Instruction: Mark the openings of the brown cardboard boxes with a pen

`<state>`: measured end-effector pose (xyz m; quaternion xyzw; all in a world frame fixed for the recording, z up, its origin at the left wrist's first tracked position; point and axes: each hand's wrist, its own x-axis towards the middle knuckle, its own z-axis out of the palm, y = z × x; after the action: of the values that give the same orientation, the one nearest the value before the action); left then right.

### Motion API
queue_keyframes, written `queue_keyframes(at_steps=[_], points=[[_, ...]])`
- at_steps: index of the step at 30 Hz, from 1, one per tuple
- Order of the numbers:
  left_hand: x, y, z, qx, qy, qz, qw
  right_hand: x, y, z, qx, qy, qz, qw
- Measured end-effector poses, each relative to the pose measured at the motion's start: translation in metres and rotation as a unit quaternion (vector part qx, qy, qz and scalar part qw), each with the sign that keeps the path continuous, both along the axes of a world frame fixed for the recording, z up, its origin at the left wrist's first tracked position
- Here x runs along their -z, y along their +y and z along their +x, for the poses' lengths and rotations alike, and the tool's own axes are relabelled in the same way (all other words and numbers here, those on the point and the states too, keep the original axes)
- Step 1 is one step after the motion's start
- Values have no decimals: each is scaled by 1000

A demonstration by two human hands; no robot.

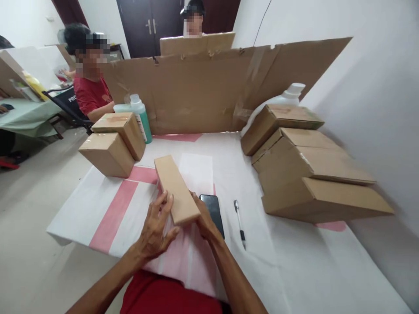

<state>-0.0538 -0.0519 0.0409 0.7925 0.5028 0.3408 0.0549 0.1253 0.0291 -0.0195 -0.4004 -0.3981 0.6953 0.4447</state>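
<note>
A narrow brown cardboard box (176, 189) is held tilted over the near middle of the table. My left hand (157, 226) grips its left side, fingers on the upper edge and thumb near the close end. My right hand (203, 218) holds the box from the right and beneath; most of those fingers are hidden behind it. Just right of that hand lies a black smartphone (212, 213), partly covered by my wrist. A pen (240, 224) rests farther right on the cloth, and a white sheet of paper (198, 168) lies beyond the box.
Cardboard boxes (113, 146) and a green-liquid bottle (142, 120) stand at left. More boxes (314, 174) line the right, before a white jug (288, 98). A cardboard partition (196, 96) closes the far side. Co-workers sit beyond, one in a red shirt (88, 93).
</note>
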Motion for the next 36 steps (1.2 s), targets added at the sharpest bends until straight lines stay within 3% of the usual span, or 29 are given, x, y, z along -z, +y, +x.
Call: queue_keyframes(at_steps=[3, 8, 14, 17, 20, 26, 31, 36], points=[[-13, 28, -7, 34, -29, -14, 999, -5, -8, 15, -5, 82, -56, 995], [-34, 68, -8, 65, -15, 23, 998, -28, -22, 37, 30, 131, -23, 991], [-68, 104, -7, 16, -57, 17, 998, -69, -31, 54, -9, 71, 109, 991], [-73, 110, -10, 4, -92, -50, 994, -76, -26, 52, 37, -12, 131, 991], [-58, 108, -11, -1, -143, -169, 975, -78, -19, 48, 79, -30, 120, 989], [-1, 78, -8, 13, -156, -318, 935, -74, -23, 39, 57, -27, 42, 997], [29, 52, -12, -19, -129, -353, 926, -45, -42, 30, 9, -92, -23, 995], [39, 51, -17, -75, -159, -306, 936, -29, -45, 35, 31, -154, 0, 988]])
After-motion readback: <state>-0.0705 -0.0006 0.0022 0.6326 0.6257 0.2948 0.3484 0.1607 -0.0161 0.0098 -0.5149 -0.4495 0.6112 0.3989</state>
